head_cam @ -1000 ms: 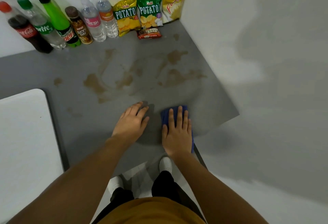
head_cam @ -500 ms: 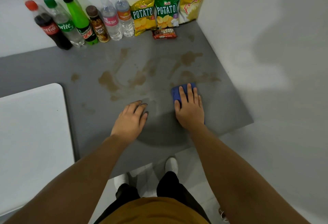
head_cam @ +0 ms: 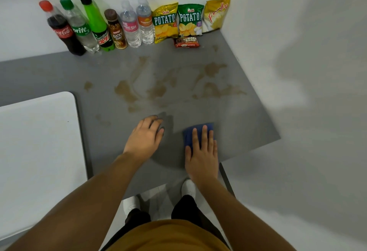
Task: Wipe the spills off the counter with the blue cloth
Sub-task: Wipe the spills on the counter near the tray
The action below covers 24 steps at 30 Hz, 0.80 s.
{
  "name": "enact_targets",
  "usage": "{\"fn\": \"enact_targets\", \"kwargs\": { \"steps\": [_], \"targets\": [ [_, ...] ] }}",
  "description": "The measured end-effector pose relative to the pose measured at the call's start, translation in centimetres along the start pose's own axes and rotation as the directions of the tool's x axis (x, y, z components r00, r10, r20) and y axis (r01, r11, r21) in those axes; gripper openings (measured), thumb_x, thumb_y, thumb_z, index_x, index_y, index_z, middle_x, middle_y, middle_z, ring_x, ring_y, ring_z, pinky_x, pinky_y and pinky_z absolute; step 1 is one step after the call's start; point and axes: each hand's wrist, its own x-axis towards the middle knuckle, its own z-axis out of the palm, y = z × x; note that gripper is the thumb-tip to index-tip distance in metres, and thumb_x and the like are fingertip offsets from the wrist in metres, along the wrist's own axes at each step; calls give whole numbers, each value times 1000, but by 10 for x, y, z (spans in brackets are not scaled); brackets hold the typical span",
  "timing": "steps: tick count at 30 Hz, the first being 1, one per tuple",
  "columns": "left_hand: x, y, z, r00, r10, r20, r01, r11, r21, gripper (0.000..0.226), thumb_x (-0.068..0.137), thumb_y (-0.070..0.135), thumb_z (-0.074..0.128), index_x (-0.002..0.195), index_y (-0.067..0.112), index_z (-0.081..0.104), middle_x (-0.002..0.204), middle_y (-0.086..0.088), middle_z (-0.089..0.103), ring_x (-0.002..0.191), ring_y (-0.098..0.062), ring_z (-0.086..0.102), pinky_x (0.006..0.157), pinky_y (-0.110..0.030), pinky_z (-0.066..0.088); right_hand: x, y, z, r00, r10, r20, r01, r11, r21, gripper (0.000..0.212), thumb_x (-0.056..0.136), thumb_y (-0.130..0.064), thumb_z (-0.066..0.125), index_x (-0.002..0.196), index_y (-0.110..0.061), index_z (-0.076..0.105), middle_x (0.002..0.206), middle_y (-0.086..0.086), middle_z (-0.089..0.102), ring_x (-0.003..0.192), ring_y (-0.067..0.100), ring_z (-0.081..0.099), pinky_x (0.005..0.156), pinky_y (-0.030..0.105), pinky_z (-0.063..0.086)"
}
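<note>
The blue cloth [head_cam: 198, 134] was pressed flat under the straight fingers of the right hand [head_cam: 201, 156], the nearer one, with the brown spills [head_cam: 158, 89] lying farther back on the grey counter [head_cam: 248, 123], while the left hand [head_cam: 146, 138] rested empty beside it

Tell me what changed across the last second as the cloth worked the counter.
The right hand, flat on the folded blue cloth, pushed it away toward the brown spills, then drew it back to the grey counter's near edge. The left hand stayed resting on the counter; the spills look unchanged.
</note>
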Motion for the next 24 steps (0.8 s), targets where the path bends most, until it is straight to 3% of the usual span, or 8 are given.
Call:
{"fn": "enact_targets", "kwargs": {
  "steps": [5, 11, 14, 24],
  "targets": [
    [-9, -6, -9, 999, -36, -8, 36, 999, -2, 39, 103, 31, 50, 136, 12, 58, 139, -10, 55, 130, -30, 48, 107, -43, 44, -2, -54, 11, 986, -165, 26, 165, 986, 4, 63, 106, -45, 19, 162, -22, 0, 169, 9, -12, 155, 28, -15, 125, 45, 0],
    [-18, -14, -18, 997, -72, -31, 72, 997, 2, 38, 102, 28, 53, 134, 9, 60, 134, -14, 57, 126, -34, 52, 107, -46, 44, 49, -58, 3, 967, -256, -5, 256, 966, 32, 61, 105, -46, 27, 161, -22, 18, 169, 9, 7, 156, 29, 3, 125, 46, 10],
    [-25, -18, -21, 996, -72, -47, 72, 997, 2, 38, 102, 28, 53, 133, 9, 61, 132, -14, 58, 122, -35, 53, 105, -46, 45, 70, -48, -2, 974, -223, -37, 225, 974, 34, 60, 105, -43, 32, 160, -21, 24, 169, 9, 11, 155, 30, 9, 125, 47, 12],
    [-42, -30, -27, 994, -92, -52, 90, 995, -46, 39, 103, 31, 49, 137, 11, 57, 135, -11, 55, 124, -32, 52, 105, -45, 46, 36, -34, -3, 999, -32, -30, 32, 999, 9, 64, 106, -47, 22, 162, -21, 5, 169, 9, -5, 156, 29, -4, 126, 45, 4]
  ]
}}
